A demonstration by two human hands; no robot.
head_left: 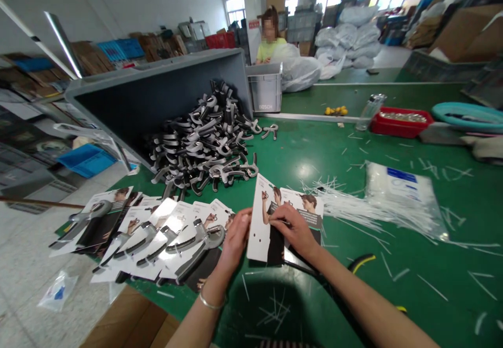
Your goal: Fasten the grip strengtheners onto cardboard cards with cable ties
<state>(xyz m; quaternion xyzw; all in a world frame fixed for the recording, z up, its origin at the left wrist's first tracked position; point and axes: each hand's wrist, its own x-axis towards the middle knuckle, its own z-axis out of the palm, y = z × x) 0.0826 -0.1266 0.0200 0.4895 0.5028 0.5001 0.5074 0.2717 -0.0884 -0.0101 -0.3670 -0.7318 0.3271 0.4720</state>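
My left hand grips the left edge of a white printed card that stands tilted up from the green table. In front of the card, my right hand has its fingers pinched near the printed face; whatever is between the fingertips is too small to make out. More printed cards lie beneath and behind the right hand. To the left, several cards with grey and black hand grips on them overlap in a row. White zip ties are heaped right of the cards.
A tipped grey crate spills loose hand grips at the back left. A plastic bag, yellow-handled pliers, a red tray and a glass jar are at the right. A person is across the table.
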